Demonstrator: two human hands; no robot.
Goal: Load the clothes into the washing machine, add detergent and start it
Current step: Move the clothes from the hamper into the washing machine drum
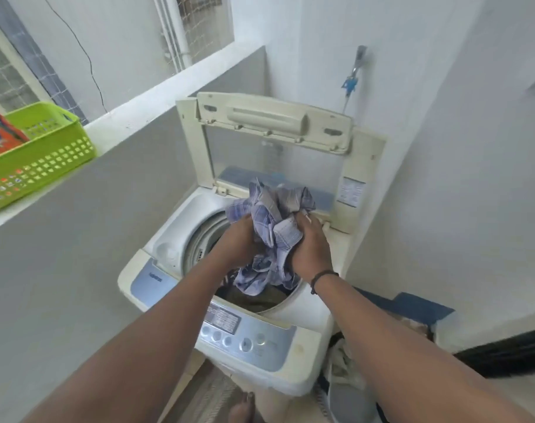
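A white top-loading washing machine (pixel 168 248) stands in the corner with its lid (pixel 272 123) raised upright. Both my hands hold a bunched blue-and-white checked garment (pixel 272 215) over the drum opening. My left hand (pixel 238 242) grips its left side. My right hand (pixel 310 248) grips its right side, a black band round that wrist. Dark and olive clothes (pixel 254 297) lie inside the drum under the garment. The control panel (pixel 244 337) with buttons faces me at the front.
A green plastic basket (pixel 37 166) holding an orange packet (pixel 0 132) sits on the ledge at left. A tap (pixel 356 68) is on the wall behind the machine. A bag of more laundry (pixel 345 370) stands on the floor at right. My foot (pixel 244 407) is below.
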